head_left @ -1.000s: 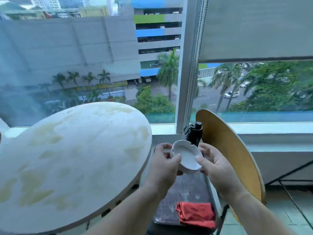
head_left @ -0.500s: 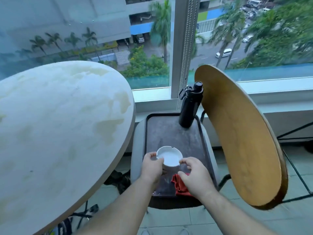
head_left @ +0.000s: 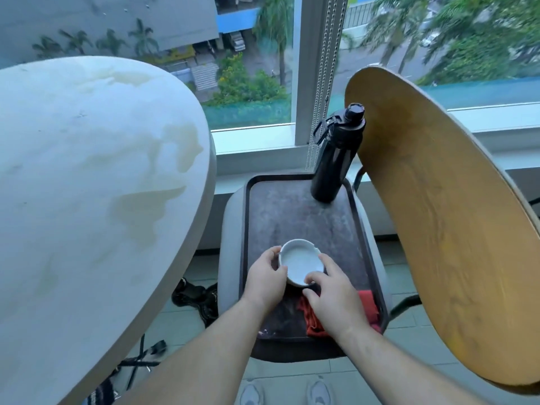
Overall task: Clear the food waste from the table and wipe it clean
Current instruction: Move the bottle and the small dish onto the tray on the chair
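Table fills the left: round pale top with tan stains and wet-looking patches. No food scraps visible on the part in view.

Chair back, curved wood, stands on the right, and its seat sits between it and the table. A dark tray covers the seat.

A black bottle stands upright at the tray's far right corner, well apart from the hands.

Left hand and right hand are both over the near half of the tray. Each grasps the ashtray by its rim, left fingers curled on the left edge, right thumb and fingers on the near-right edge. The ashtray is white, upright and looks empty. It is low over the tray centre; can't tell if it touches down.

Red cloth lies bunched at the tray's near right corner, partly hidden under the right wrist. No clear long axis.

Judgement: the waste part looks done and wiping is next. Key relation: the cloth lies just beneath and behind the right hand, so that hand is nearer. The table lies left of the tray, across a gap. Nothing blocks that path except the ashtray, which needs letting go first.
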A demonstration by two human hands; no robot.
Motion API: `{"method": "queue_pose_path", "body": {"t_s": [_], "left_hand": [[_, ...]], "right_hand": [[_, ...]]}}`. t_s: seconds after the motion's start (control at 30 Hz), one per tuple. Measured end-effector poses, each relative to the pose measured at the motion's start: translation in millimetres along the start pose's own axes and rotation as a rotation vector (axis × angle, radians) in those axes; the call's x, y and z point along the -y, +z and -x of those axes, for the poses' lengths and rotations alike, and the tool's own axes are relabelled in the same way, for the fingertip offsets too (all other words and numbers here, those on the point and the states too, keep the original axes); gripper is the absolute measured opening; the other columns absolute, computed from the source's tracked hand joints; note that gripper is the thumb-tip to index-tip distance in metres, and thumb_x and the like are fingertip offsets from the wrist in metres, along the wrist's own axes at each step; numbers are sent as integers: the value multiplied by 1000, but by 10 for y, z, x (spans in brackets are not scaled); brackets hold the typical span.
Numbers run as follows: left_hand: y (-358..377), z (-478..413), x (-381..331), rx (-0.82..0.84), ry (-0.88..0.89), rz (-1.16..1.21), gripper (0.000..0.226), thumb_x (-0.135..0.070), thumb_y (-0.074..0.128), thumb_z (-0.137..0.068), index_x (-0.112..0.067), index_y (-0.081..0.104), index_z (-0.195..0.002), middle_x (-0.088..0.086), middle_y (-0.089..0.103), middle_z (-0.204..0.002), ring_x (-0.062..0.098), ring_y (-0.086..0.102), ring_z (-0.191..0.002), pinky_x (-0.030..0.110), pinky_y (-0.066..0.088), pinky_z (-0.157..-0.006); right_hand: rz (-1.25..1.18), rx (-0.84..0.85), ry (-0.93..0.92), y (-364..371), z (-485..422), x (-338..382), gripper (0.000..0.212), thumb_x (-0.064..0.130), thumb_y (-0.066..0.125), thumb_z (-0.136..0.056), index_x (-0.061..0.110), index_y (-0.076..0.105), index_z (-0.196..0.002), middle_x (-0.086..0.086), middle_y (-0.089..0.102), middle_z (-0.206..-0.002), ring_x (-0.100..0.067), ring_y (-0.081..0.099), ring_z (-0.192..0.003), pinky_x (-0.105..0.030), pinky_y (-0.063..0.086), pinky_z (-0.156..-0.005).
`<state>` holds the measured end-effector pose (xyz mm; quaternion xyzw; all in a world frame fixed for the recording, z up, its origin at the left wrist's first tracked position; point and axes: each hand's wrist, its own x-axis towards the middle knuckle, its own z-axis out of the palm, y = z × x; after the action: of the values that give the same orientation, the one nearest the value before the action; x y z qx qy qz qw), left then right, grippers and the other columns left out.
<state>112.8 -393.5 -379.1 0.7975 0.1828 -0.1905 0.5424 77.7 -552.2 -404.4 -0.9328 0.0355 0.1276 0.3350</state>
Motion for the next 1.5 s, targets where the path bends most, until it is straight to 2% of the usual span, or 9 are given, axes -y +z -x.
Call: {"method": "queue_pose_path", "body": {"t_s": [0.17,0.23,0.33,0.47,0.73,1.23,1.3,1.4,1.5], "left_hand": [[-185,-123,-130,6,212,-726,68,-13,56,-89,-16,39,-155,0,43,-160,18,36,-149,35,34,-121],[-231,-204,-81,90,186,-960,91,-31,71,-89,-10,22,-163,7,18,-173,24,15,-161,37,17,-131],[-230,-255,-36,179,144,-1106,120,-54,84,-79,-7,14,-165,12,2,-176,28,5,-163,41,13,-132],[-174,-294,-102,183,143,-1145,124,-54,88,-76,-6,15,-164,13,-1,-176,30,5,-163,40,20,-130],[-131,-369,-98,195,121,-1193,127,-55,87,-77,-2,11,-163,19,-2,-175,35,4,-162,39,16,-129],[-167,-392,-93,215,116,-1106,127,-50,88,-77,-4,8,-164,15,-8,-175,32,0,-163,38,16,-129],[-170,-389,-100,220,105,-1102,126,-50,89,-77,-5,9,-164,14,-9,-175,31,0,-163,39,17,-129],[-169,-388,-116,227,97,-1094,125,-49,89,-77,-6,10,-164,13,-9,-175,30,-1,-163,39,18,-129],[-168,-372,-131,203,104,-1076,125,-50,90,-75,-7,12,-164,11,-8,-176,29,1,-163,40,20,-128]], "right_hand": [[-3,-65,35,58,-186,-4,18,27,67,-97,18,64,-81,21,28,-167,-19,57,-125,-34,50,-98],[-19,-99,37,74,-282,24,16,27,67,-97,20,64,-83,21,26,-168,-19,59,-121,-36,51,-96],[-48,-141,75,65,-464,99,10,26,69,-97,22,66,-89,22,26,-168,-19,61,-119,-34,52,-94],[-104,-200,134,64,-704,219,10,24,70,-96,21,65,-88,21,28,-167,-18,63,-111,-29,49,-89],[-75,-176,142,-26,-1290,374,8,23,70,-95,16,70,-93,18,30,-168,-24,61,-120,-31,48,-98],[-31,-194,134,-74,-1645,445,10,22,69,-97,13,69,-92,16,29,-169,-24,62,-118,-25,42,-88],[-46,-180,127,-85,-1624,423,11,20,70,-97,13,72,-105,16,28,-169,-22,58,-127,-24,42,-95],[-70,-169,100,-99,-1555,384,38,19,71,-97,17,65,-134,16,26,-169,-17,47,-142,-27,38,-111],[-94,-172,66,-94,-1460,302,50,20,71,-95,20,59,-143,14,27,-169,-16,41,-147,-32,34,-119]]}}
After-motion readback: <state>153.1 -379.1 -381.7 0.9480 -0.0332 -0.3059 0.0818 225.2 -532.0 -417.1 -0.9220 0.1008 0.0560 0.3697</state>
